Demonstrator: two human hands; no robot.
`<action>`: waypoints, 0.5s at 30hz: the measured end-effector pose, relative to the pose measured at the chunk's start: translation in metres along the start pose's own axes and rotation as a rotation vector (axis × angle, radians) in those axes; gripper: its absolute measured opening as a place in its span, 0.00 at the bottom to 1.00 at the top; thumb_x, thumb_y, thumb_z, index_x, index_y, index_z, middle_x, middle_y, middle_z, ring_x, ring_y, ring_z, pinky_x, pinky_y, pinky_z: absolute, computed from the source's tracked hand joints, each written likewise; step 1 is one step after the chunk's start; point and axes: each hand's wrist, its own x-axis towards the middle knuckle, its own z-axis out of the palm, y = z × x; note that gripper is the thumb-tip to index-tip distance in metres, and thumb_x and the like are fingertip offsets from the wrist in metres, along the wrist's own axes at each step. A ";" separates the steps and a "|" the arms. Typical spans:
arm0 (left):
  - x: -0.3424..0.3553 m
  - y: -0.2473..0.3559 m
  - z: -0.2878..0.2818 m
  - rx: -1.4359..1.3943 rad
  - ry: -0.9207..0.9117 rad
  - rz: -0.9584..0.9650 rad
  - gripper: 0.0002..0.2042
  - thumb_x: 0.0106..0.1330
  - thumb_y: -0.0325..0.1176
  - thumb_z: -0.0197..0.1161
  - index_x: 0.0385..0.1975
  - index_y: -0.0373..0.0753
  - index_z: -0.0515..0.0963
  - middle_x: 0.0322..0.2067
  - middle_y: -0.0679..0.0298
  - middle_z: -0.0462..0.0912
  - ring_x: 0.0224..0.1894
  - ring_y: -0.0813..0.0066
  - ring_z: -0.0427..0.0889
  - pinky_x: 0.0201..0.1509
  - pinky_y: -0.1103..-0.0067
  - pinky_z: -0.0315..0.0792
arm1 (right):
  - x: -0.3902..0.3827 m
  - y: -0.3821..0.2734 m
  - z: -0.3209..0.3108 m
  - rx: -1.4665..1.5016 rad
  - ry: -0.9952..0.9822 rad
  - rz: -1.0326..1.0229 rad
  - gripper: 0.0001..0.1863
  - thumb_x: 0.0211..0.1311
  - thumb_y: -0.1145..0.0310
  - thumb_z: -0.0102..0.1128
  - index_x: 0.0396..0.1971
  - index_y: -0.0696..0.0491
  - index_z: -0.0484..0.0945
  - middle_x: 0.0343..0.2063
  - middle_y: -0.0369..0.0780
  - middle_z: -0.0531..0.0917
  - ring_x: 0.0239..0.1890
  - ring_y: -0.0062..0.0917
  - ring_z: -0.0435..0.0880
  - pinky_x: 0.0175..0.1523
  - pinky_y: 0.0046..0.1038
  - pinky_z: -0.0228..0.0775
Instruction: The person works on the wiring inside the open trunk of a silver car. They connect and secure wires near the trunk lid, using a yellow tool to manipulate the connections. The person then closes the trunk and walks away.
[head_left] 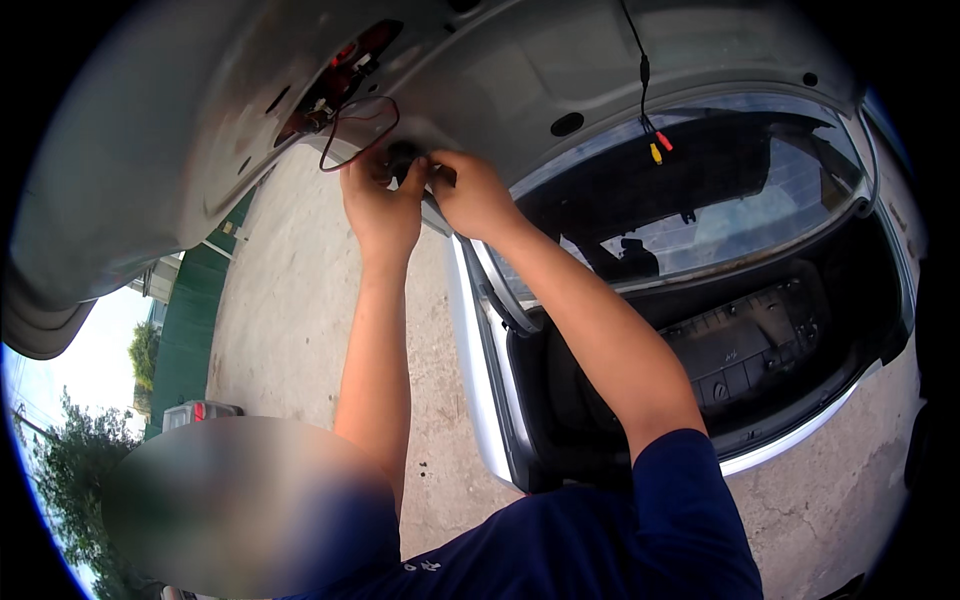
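Under my navy sleeve (690, 470), one of two visible bare forearms reaches to the upper centre of the frame, where my left hand (385, 215) and right hand (475, 200) meet, fingertips drawn together about one small black part (402, 160); I cannot tell whether either is clamped on it. The piece looks light, stiff and perhaps smooth enough to slip, best pinched by its rim. Just above it hangs one loop of dark-red wire (398, 112), thin and flexible, safer held by its insulation than tugged at the joint.

Beyond, upper left, one red lamp (348, 52) sits in the raised grey boot lid (530, 60). Upper right, one black cable (643, 75) dangles two plugs, one red (665, 142), one yellow (656, 154), before one rear window (730, 240). Farthest, at left: one green wall (185, 350), one parked vehicle (195, 413) and trees (80, 470).
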 end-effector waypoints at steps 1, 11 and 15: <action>-0.001 -0.001 -0.001 0.001 -0.011 -0.014 0.19 0.61 0.36 0.79 0.45 0.33 0.80 0.43 0.59 0.80 0.43 0.65 0.80 0.49 0.70 0.77 | 0.000 0.002 0.001 -0.002 0.008 -0.005 0.10 0.69 0.74 0.59 0.45 0.58 0.86 0.40 0.53 0.89 0.44 0.51 0.89 0.51 0.45 0.80; -0.015 -0.032 0.014 -0.334 -0.006 0.033 0.12 0.60 0.24 0.65 0.42 0.31 0.74 0.39 0.62 0.78 0.40 0.75 0.77 0.45 0.75 0.75 | 0.012 -0.001 -0.003 -0.059 0.043 0.019 0.08 0.69 0.72 0.63 0.42 0.55 0.88 0.36 0.46 0.91 0.38 0.40 0.91 0.46 0.37 0.81; -0.012 -0.037 0.015 -0.495 -0.025 -0.043 0.10 0.61 0.23 0.62 0.40 0.32 0.73 0.38 0.64 0.78 0.39 0.77 0.73 0.43 0.76 0.73 | 0.017 -0.004 -0.002 -0.106 0.039 0.026 0.07 0.69 0.68 0.66 0.39 0.54 0.88 0.34 0.45 0.91 0.37 0.41 0.91 0.45 0.38 0.81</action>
